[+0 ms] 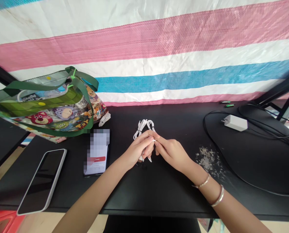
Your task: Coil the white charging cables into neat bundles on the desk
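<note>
My left hand (142, 147) and my right hand (170, 152) meet over the middle of the black table (134, 191). Between my fingertips is a thin white cable (154, 140), mostly covered by the fingers. White cable ends poke out below my left hand. Just beyond the hands are white cable coils (140, 127), tied with dark ties; whether they join the piece in my fingers I cannot tell. A small dark thing (141, 165) lies under my left hand, too unclear to name.
On the left are a lit phone (97, 153), a dark-screened phone (43, 181) with a pale edge, and a cartoon-print bag (64, 113). To the right lie pale scraps (208, 158), a white charger (236, 123) and a looping black cord (222, 155). A striped sheet (159, 42) hangs behind.
</note>
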Motion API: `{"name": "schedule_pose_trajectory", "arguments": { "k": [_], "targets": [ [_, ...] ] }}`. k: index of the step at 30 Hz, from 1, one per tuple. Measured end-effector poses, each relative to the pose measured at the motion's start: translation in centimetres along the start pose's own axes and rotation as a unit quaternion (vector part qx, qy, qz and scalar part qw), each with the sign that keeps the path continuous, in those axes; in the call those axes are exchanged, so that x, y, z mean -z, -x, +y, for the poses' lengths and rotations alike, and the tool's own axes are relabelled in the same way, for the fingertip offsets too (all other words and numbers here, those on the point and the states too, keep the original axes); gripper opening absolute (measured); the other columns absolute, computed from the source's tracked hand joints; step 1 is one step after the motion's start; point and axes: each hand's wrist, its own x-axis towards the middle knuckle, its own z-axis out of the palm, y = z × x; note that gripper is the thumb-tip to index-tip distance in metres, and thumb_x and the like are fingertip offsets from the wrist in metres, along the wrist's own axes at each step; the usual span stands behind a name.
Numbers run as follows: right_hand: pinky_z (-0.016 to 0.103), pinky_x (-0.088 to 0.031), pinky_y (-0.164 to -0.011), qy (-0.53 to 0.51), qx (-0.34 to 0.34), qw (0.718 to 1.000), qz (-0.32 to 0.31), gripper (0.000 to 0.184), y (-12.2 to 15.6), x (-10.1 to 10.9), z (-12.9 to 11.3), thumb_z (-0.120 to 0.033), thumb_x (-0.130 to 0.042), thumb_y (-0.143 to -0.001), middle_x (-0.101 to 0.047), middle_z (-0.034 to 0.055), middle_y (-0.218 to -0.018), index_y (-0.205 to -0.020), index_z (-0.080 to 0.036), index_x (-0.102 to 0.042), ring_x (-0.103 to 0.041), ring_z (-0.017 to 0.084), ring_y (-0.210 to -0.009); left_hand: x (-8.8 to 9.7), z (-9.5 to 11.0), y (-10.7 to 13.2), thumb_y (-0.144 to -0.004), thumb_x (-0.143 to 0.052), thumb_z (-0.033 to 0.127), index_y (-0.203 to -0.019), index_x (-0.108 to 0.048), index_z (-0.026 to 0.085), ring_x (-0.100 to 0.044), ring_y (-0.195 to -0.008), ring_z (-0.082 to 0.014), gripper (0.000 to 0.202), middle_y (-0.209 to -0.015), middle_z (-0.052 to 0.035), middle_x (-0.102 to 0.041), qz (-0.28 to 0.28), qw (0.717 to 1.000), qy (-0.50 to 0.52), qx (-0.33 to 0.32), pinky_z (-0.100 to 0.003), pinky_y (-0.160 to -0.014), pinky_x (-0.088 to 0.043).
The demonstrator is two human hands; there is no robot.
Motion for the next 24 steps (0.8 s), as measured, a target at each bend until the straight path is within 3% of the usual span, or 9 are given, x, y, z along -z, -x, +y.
{"name": "schedule_pose_trajectory", "arguments": {
  "k": [16,24],
  "targets": [
    [0.024,-0.035,-0.050,0.041,0.035,0.998,0.024,0.037,0.12,-0.11,0.10,-0.021,-0.027,-0.096,-0.064,0.0007,-0.058,-0.113,-0.016,-0.060,-0.059,0.016,-0.047,-0.16,-0.05,0.00,-0.085,-0.053,0.032,-0.083,-0.054,0.019,-0.023,-0.033,-0.0054,0.013,-0.037,0.0132,-0.032,0.019,1.000,-0.010,0.006,-0.019,-0.043,-0.031],
    [0.025,-0.035,-0.051,0.050,0.035,0.998,0.016,0.036,0.09,0.00,0.05,-0.021,-0.028,-0.096,-0.065,0.0026,-0.059,-0.109,-0.016,-0.061,-0.060,0.017,-0.048,-0.38,0.00,0.04,-0.082,-0.054,0.033,-0.083,-0.054,0.019,-0.023,-0.032,-0.0057,0.014,-0.036,0.0134,-0.032,0.026,1.000,-0.016,0.001,-0.019,-0.043,-0.030]
  ]
}}
